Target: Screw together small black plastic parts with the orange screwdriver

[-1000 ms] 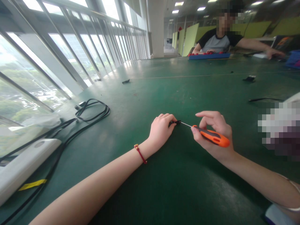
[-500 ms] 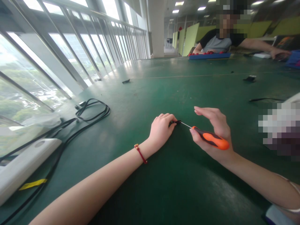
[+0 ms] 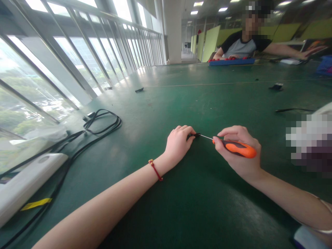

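Observation:
Near the middle of the green table [image 3: 166, 107], my left hand [image 3: 178, 143] pinches a small black part [image 3: 197, 134] between thumb and fingers. The part is too small for me to tell its kind. In my right hand [image 3: 241, 152] lies a screwdriver [image 3: 240, 149] with an orange and black handle, the thumb and fingers closed round it. Its thin metal shaft points left, and the tip meets the black part. A red cord bracelet is on my left wrist.
Black cables [image 3: 103, 121] loop at the left beside a white power strip [image 3: 38, 180] and a yellow tag [image 3: 36, 204]. Small black pieces [image 3: 139, 90] lie farther back. Across the table a person [image 3: 241, 45] sits behind a blue tray [image 3: 232, 62]. A railing [image 3: 103, 38] borders the left.
My right fingers have closed down onto the screwdriver handle, and the handle now lies flatter. My left hand has stayed still. Across the table, the person's outstretched hand has lifted.

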Tool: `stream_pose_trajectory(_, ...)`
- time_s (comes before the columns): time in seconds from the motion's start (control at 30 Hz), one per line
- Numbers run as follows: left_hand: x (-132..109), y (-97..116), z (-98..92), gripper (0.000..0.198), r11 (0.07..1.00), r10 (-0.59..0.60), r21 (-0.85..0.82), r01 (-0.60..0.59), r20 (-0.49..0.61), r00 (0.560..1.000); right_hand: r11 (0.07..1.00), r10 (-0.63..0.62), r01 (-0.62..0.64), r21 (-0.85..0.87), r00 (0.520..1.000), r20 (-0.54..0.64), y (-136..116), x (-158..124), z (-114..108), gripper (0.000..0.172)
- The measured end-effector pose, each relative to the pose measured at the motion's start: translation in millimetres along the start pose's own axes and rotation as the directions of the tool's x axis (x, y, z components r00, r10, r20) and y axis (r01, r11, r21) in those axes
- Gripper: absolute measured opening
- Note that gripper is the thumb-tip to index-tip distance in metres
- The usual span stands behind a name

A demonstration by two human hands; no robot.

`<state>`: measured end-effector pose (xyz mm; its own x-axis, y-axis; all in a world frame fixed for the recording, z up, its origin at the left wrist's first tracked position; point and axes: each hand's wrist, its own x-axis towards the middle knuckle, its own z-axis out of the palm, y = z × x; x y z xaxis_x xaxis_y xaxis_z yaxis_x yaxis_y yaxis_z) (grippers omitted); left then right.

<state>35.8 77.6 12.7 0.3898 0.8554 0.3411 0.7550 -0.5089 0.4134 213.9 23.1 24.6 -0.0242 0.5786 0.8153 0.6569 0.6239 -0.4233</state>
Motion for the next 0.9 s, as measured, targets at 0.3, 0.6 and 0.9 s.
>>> stream_pose_trajectory(0.3, -0.3, -1.2, -0.1, 0.008, 1.0, 0.002, -0.011, -0.002, -0.005, 1.0, 0.998, 0.061, -0.061, 0.002, 0.995, -0.078, 5.5, -4.1, 3.6, 0.022)
stream_pose_trajectory(0.6, 0.5, -1.0, 0.3, 0.008, 1.0, 0.003, -0.008, -0.003, -0.003, 1.0, 0.999, 0.006, -0.007, -0.038, 0.999, -0.034, 2.0, -1.3, -0.2, 0.015)
stream_pose_trajectory(0.9, -0.2, -0.7, 0.4, 0.008, 1.0, 0.003, -0.018, -0.004, -0.009, 1.0, 0.997, 0.049, -0.046, 0.063, 0.997, -0.057, 6.3, -0.5, 2.6, 0.035)
